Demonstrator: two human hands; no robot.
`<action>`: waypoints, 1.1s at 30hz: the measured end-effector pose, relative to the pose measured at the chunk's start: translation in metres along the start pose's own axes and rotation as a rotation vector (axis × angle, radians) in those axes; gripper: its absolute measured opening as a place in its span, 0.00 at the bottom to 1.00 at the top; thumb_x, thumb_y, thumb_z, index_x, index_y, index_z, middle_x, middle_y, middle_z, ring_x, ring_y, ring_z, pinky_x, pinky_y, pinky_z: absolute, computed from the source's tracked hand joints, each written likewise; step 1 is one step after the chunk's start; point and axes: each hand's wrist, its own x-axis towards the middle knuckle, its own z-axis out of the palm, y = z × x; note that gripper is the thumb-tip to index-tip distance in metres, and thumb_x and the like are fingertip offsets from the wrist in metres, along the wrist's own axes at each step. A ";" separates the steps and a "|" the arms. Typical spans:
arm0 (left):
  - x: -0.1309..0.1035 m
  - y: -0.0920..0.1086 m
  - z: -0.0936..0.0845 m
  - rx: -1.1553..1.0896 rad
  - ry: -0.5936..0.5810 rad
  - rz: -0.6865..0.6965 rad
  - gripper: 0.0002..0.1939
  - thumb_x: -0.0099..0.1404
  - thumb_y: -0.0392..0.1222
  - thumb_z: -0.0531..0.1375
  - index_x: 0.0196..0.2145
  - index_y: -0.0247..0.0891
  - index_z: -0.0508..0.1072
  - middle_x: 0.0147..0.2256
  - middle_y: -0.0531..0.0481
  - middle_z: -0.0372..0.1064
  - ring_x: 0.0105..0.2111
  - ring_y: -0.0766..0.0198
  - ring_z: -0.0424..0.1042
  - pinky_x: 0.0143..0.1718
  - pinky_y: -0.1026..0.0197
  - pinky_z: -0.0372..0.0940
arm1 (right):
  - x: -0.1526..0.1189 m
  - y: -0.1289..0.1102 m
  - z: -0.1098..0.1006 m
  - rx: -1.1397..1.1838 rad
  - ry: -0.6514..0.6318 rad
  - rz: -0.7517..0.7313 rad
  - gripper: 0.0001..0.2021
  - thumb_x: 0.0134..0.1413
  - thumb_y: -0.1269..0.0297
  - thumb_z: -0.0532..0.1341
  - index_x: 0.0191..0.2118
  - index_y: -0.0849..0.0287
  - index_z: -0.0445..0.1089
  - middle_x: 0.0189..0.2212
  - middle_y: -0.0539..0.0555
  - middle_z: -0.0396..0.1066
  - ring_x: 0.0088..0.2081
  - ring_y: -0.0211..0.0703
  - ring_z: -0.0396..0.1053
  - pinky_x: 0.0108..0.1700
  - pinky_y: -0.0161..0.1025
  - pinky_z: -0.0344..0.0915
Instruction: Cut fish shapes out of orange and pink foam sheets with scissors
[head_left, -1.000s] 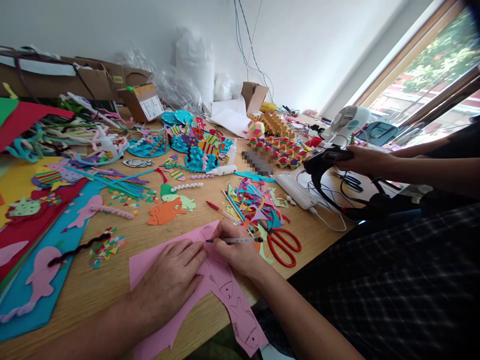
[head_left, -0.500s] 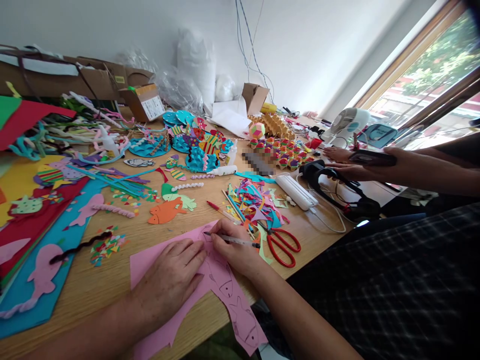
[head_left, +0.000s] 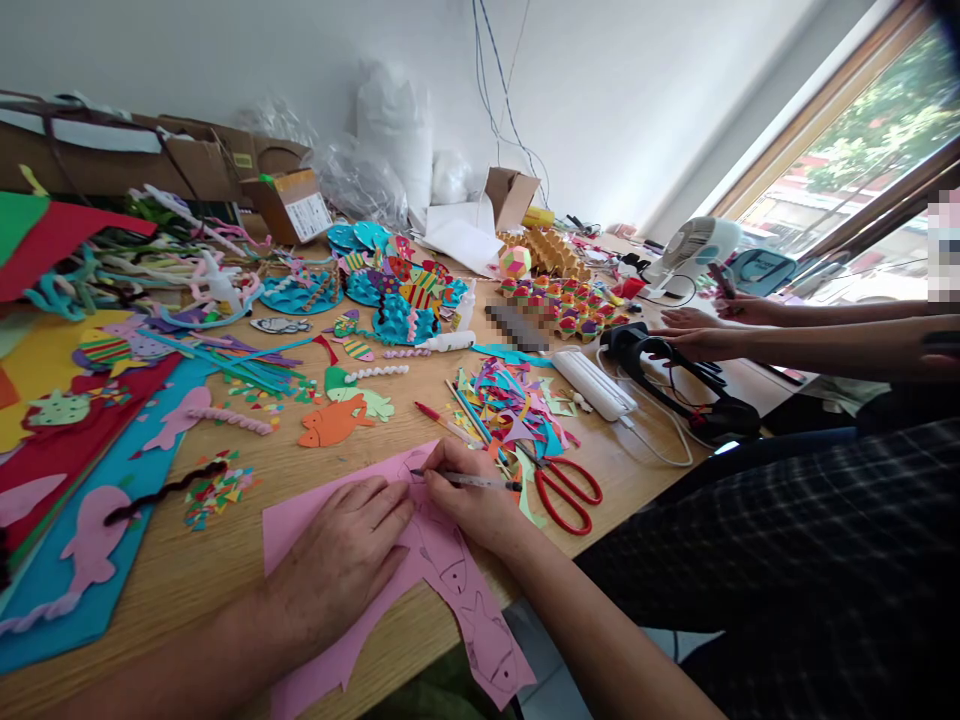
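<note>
A pink sheet of paper [head_left: 315,500] with a cut-away lower edge lies in front of me on the table. Fish outlines [head_left: 491,645] are drawn along its right-hand strip, which hangs past the table edge. My left hand [head_left: 349,545] lies flat on the sheet, fingers stretched out. In my right hand [head_left: 472,495] is a pen [head_left: 480,481], its tip on the paper near the top edge, by a partly drawn outline. Red-handled scissors [head_left: 566,490] rest just right of that hand, their blades among paper scraps [head_left: 517,400].
Orange [head_left: 334,422] and pink [head_left: 94,535] paper fish lie beyond and left. A red pen [head_left: 442,420] lies past the sheet. A white power strip [head_left: 592,383] and black headphones [head_left: 675,380] sit on the right. Another person's arms [head_left: 817,340] reach in there.
The other person's hands at the right have shifted, and the phone held over the headphones is no longer there. My hands and the pink sheet stay almost in place.
</note>
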 end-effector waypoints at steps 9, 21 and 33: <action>-0.001 -0.001 0.000 -0.001 -0.018 0.002 0.18 0.63 0.33 0.54 0.50 0.34 0.72 0.50 0.41 0.74 0.49 0.51 0.70 0.51 0.47 0.67 | -0.002 -0.003 -0.004 0.036 -0.024 0.004 0.08 0.40 0.79 0.55 0.22 0.58 0.62 0.19 0.44 0.62 0.22 0.34 0.57 0.23 0.30 0.52; -0.002 0.001 0.002 -0.036 0.043 -0.017 0.17 0.64 0.33 0.53 0.49 0.35 0.73 0.49 0.41 0.74 0.49 0.52 0.70 0.51 0.48 0.67 | -0.004 -0.002 -0.004 0.106 0.008 0.017 0.07 0.43 0.77 0.54 0.24 0.57 0.62 0.20 0.45 0.62 0.22 0.35 0.57 0.24 0.31 0.54; 0.000 0.002 0.000 0.011 0.057 0.003 0.16 0.63 0.32 0.53 0.48 0.34 0.73 0.46 0.41 0.75 0.46 0.52 0.72 0.48 0.49 0.69 | -0.004 -0.004 0.002 0.065 -0.023 0.028 0.07 0.44 0.76 0.55 0.25 0.57 0.61 0.19 0.44 0.62 0.21 0.34 0.58 0.23 0.30 0.54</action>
